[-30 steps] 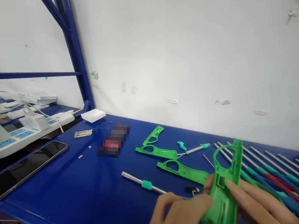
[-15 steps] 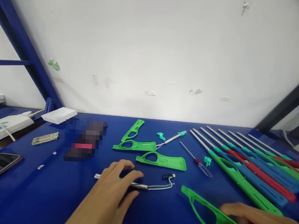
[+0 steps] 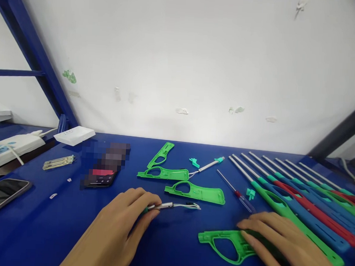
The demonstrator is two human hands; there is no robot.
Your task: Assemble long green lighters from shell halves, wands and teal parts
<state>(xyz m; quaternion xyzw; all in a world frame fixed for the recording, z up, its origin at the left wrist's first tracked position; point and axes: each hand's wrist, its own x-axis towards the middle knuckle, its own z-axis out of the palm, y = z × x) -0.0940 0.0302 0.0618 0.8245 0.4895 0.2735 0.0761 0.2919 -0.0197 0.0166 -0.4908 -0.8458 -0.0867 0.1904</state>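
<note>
Between thumb and fingers, my left hand [image 3: 120, 222] pinches a metal tube [image 3: 163, 205] whose thin wires [image 3: 186, 206] stick out to the right. My right hand [image 3: 287, 246] grips the wide end of a green handle half [image 3: 227, 244], its ringed end pointing left, low over the table. Behind the tube lie three other green handle halves: one in front [image 3: 204, 193], one in the middle [image 3: 171, 174] and a slanted one [image 3: 161, 154]. A second tube with a teal tip [image 3: 208, 165] rests beside a small teal part [image 3: 194, 162].
A screwdriver [image 3: 236, 193] and a teal clip [image 3: 250, 193] lie near a row of assembled lighters [image 3: 305, 201] at right. At left are a phone [image 3: 2, 196], a bundle of thin parts [image 3: 59, 163], a white box [image 3: 75, 135] and a power strip [image 3: 17, 145].
My left hand has closed on the tube and lifted it, turning its wires. My right hand has moved left and up, and the green handle half now lies more level.
</note>
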